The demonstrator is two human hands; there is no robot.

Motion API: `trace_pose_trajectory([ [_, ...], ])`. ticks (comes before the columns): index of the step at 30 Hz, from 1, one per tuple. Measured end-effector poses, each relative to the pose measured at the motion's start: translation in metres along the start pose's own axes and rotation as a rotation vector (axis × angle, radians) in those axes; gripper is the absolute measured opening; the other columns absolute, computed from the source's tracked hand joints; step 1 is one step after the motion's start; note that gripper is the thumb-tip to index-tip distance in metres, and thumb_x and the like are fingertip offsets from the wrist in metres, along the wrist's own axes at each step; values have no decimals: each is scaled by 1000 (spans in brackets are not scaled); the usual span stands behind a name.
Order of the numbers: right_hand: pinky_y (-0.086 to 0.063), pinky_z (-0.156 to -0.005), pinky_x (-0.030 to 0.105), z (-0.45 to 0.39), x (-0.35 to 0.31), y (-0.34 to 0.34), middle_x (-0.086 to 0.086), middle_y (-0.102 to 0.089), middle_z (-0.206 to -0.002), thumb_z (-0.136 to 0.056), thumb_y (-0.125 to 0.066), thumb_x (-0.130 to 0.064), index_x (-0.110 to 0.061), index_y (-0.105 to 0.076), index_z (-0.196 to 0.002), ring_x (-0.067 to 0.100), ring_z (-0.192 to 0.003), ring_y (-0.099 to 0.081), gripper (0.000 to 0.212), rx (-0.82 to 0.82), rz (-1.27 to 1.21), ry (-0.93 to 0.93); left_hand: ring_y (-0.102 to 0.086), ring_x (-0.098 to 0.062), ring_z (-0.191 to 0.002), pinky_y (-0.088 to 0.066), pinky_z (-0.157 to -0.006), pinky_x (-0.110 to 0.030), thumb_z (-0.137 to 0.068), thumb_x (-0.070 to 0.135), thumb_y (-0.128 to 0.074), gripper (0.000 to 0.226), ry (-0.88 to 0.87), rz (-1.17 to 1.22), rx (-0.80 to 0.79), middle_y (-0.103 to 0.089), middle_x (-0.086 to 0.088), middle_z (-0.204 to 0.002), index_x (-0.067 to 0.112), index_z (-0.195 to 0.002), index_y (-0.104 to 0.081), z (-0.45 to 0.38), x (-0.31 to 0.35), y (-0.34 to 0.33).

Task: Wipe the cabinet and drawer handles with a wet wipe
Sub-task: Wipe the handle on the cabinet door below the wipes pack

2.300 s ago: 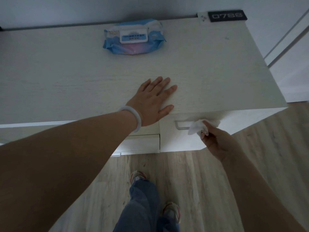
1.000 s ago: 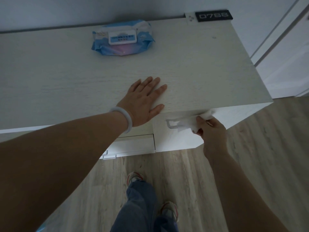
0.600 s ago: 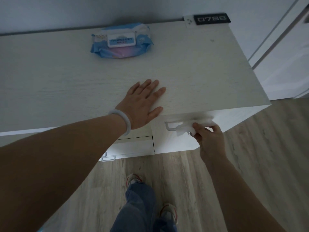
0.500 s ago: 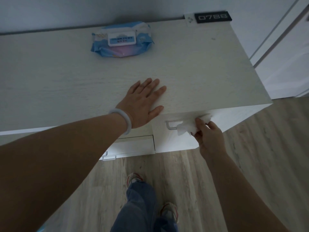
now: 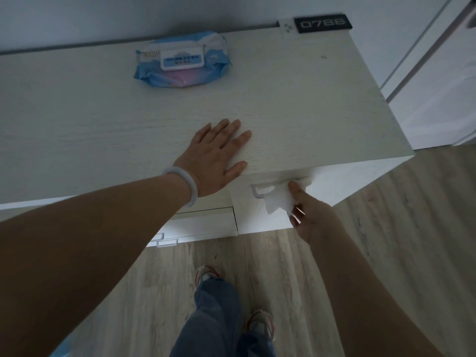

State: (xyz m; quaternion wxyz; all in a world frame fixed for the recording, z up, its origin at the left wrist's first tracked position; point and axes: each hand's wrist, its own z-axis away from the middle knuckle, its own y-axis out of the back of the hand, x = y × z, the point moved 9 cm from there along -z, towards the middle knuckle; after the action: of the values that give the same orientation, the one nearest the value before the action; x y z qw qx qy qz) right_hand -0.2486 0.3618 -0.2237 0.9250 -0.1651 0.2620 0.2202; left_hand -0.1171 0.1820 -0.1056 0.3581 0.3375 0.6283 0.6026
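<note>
Dimly lit room: pale cabinet top [image 5: 296, 104] carries a wipes pack [image 5: 181, 61], wood floor [image 5: 399, 228] below. Left hand [image 5: 216, 155] rests flat, fingers spread; right hand [image 5: 310, 215] pinches a wet wipe [image 5: 277, 199] against the handle [image 5: 257, 190].

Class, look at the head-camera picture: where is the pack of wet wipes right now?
The pack of wet wipes lies on the cabinet top near the back wall, beyond the flat left hand.
</note>
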Motion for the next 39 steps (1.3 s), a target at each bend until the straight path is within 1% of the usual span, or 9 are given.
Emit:
trace_pose_trajectory([
  [2,-49,-83,31,-1,0,0,1,-67,-99,-75,-81,-30,-13,-63,-98,15,-96,-64,34,1,72,16,-13,-25,-148,-13,-119,-46,-93,57,-13,68,0,1,3,-16,-7,-160,25,-152,-16,0,0,0],
  [6,-60,-74,43,0,-13,-10,16,-70,-106,-84,-69,-6,0,-64,-102,27,-94,-69,19,-164,-98,10,-14,-26,-148,-13,-119,-46,-93,58,-13,68,4,12,2,-17,-7,-160,25,-152,-17,0,0,1],
  [9,-61,-66,40,3,-11,-18,17,-70,-102,-87,-63,0,3,-62,-100,25,-85,-72,14,-192,-169,25,-13,-25,-148,-13,-119,-46,-92,58,-12,69,5,7,-2,-15,-7,-160,25,-152,-15,1,0,1],
  [18,-59,-61,44,5,-6,-26,21,-71,-101,-85,-63,4,5,-61,-103,31,-87,-72,18,-256,-175,-75,-13,-25,-148,-13,-119,-46,-93,58,-12,68,6,-1,-4,-15,-7,-160,25,-152,-14,1,-1,0],
  [24,-57,-72,54,11,8,-42,19,-70,-103,-87,-62,4,0,-61,-99,32,-91,-70,13,-252,-229,-88,-14,-25,-148,-14,-119,-46,-93,58,-14,67,4,-12,3,-16,-6,-160,25,-152,-15,0,0,-1],
  [27,-58,-75,51,3,-3,-30,15,-73,-94,-87,-62,0,-3,-62,-100,28,-85,-72,13,-254,-276,-109,-14,-25,-148,-13,-119,-46,-93,58,-13,68,6,-12,1,-16,-6,-160,26,-152,-15,0,-1,-1],
  [30,-54,-86,45,3,-1,-32,12,-73,-100,-87,-64,-6,-6,-63,-104,26,-100,-68,16,-241,-352,-102,-13,-25,-148,-12,-119,-45,-93,58,-13,68,7,-4,-2,-15,-6,-160,25,-152,-15,1,0,-1],
  [33,-50,-94,43,13,19,-53,11,-72,-104,-88,-64,-7,-7,-63,-104,25,-103,-66,16,-271,-375,-70,-13,-25,-148,-12,-119,-45,-93,58,-13,68,8,-4,8,-16,-7,-160,25,-152,-15,0,0,0],
  [39,-55,-89,44,8,3,-43,12,-72,-102,-87,-64,-1,-6,-61,-98,24,-97,-68,13,-180,-297,33,-13,-25,-148,-12,-119,-45,-93,57,-14,68,5,-4,8,-16,-6,-160,25,-152,-15,1,0,0],
])
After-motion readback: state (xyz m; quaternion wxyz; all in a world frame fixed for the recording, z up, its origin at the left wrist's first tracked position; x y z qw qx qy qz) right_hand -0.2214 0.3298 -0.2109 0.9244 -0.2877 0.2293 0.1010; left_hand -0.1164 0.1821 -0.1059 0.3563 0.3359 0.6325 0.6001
